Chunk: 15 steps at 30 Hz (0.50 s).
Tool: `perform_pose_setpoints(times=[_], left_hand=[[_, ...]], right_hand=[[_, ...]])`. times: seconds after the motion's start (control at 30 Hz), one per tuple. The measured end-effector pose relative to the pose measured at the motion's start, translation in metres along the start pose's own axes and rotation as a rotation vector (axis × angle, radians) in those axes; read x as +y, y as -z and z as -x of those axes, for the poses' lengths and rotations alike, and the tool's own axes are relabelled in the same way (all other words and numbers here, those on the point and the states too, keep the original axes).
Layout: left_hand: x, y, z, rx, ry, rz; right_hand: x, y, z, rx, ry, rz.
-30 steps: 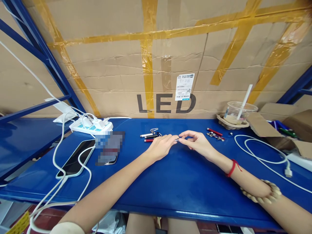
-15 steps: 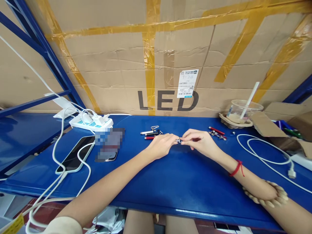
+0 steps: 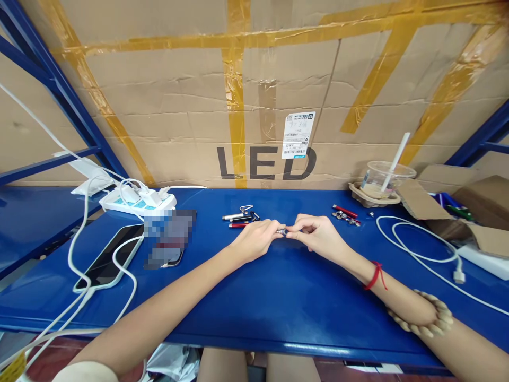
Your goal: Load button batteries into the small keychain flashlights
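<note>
Evidently, the left hand [image 3: 254,241] and right hand [image 3: 320,236] both pinch a small metallic piece [image 3: 282,231] over the table [image 3: 254,302] — work underway. Slim tubes [image 3: 233,217] and loose metal parts [image 3: 341,216] lie apart; how many are finished, I cannot tell. The cardboard box [image 3: 178,116] reads "LED" — its shipping label [image 3: 298,135] is too small to read.

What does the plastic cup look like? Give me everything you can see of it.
The cup is clear, probably thin plastic, with a round rim and a pale label on its left side. Some milky-tan drink lies low inside. A white straw slants out to the right. It rests in a brown pulp-like holder at the back right of the blue table; no hand touches it.
</note>
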<state>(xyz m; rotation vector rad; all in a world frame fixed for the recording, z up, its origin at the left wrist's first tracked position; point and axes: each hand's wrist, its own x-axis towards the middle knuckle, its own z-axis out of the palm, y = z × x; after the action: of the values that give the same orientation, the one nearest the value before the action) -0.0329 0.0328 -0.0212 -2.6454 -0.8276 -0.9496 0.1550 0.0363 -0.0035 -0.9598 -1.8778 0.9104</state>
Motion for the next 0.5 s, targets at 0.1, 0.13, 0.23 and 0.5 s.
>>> perform_pose_setpoints(times=[0.1,0.13,0.23,0.5], left_hand=[[-0.001,-0.0014,-0.0003,0.033,-0.019,-0.04],[-0.0013,-0.0017,-0.0002,0.042,-0.023,-0.048],[-0.0017,-0.0022,-0.0001,0.064,-0.032,-0.066],[-0.0019,-0.0014,-0.0026,0.054,-0.031,-0.081]], right_hand=[[0.0014,-0.0007,-0.0003,0.004,-0.009,0.016],[0.0019,-0.0008,-0.0003,0.0,-0.009,0.013],[0.0028,-0.0005,-0.0004,-0.019,-0.024,-0.011],[0.0036,0.0017,-0.0019,-0.031,-0.076,-0.051]])
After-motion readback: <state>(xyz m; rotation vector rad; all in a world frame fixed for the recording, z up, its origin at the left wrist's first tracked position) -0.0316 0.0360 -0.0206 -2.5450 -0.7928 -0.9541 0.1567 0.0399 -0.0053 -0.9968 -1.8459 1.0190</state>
